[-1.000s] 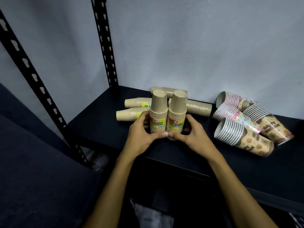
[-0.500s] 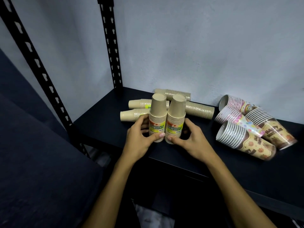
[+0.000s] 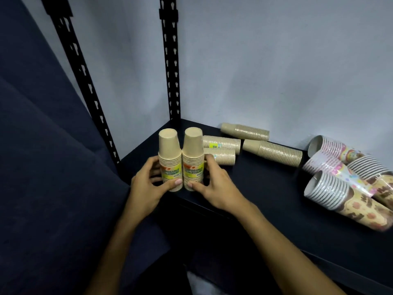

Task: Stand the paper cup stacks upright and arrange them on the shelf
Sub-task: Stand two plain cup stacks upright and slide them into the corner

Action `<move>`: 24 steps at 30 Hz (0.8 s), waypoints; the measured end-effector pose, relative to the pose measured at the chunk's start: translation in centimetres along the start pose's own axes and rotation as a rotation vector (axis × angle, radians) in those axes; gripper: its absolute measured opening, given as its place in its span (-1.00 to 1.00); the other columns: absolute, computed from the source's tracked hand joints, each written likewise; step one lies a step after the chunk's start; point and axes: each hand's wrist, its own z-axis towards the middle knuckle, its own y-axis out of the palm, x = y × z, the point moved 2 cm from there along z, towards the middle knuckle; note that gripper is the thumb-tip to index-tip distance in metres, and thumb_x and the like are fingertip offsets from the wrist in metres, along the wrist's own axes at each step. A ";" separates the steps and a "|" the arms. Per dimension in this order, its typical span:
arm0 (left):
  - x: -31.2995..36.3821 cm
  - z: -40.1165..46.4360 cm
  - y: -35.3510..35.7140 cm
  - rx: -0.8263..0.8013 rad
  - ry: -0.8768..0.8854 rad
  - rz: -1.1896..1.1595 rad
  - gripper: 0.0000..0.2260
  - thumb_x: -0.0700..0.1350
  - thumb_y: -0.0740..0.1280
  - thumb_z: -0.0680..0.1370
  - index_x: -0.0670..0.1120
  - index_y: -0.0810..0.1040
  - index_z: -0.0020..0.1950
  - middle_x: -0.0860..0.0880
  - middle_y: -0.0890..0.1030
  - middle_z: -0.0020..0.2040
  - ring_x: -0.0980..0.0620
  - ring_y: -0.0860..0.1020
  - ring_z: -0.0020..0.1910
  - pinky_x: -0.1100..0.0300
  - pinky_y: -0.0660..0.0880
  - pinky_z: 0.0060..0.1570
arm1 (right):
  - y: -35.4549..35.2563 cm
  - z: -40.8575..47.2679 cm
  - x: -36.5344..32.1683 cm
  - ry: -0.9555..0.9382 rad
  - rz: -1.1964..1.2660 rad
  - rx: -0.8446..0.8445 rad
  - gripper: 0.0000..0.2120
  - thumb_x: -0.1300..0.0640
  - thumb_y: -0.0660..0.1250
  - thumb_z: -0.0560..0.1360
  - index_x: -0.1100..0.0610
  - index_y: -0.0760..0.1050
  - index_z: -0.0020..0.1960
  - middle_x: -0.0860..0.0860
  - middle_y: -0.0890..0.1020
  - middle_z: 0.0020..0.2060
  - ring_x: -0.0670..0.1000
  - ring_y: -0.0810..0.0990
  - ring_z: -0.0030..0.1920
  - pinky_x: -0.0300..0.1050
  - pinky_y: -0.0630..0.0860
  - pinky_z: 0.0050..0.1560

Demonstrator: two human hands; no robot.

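Both hands [image 3: 146, 184] [image 3: 214, 184] grip upright stacks [image 3: 170, 162]; fallen stacks [image 3: 272, 153] crowd behind.

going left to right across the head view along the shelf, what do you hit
front shelf post → left hand → left upright brown cup stack → right upright brown cup stack → right hand → long brown stack lying down → patterned stacks lying down

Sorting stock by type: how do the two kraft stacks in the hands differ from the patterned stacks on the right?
The two kraft stacks stand upright, base up; the patterned stacks lie on their sides. The kraft ones are plain brown with yellow labels, held by the left hand and right hand; the patterned ones are colourful, wider and untouched. Both are on the shelf.
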 end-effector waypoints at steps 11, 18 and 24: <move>-3.6 4.2 -5.6 0.103 -0.015 0.063 -0.45 -0.20 0.59 0.39 -0.02 0.47 0.31 0.08 0.64 0.15 0.23 0.63 0.10 0.26 0.59 0.09 | 5.8 6.9 -1.8 -0.026 -0.008 -0.080 -0.49 0.10 0.47 0.50 0.05 0.29 0.33 -0.04 0.57 0.26 -0.08 0.54 0.24 -0.10 0.48 0.28; -5.1 6.6 -4.5 0.079 -0.016 0.117 -0.40 0.04 0.55 0.44 -0.01 0.42 0.41 0.06 0.63 0.26 0.18 0.60 0.20 0.23 0.53 0.21 | 5.2 9.7 -0.8 -0.015 -0.069 -0.086 -0.47 0.07 0.45 0.52 0.04 0.28 0.39 -0.06 0.55 0.26 -0.07 0.54 0.25 -0.04 0.47 0.33; -4.9 8.6 -3.8 0.044 -0.032 0.200 -0.40 0.17 0.52 0.43 0.04 0.44 0.40 0.12 0.62 0.27 0.17 0.58 0.23 0.13 0.51 0.27 | 5.0 10.8 0.6 -0.019 -0.065 -0.044 -0.50 -0.01 0.42 0.53 0.01 0.30 0.38 -0.08 0.56 0.27 -0.07 0.56 0.24 0.02 0.52 0.31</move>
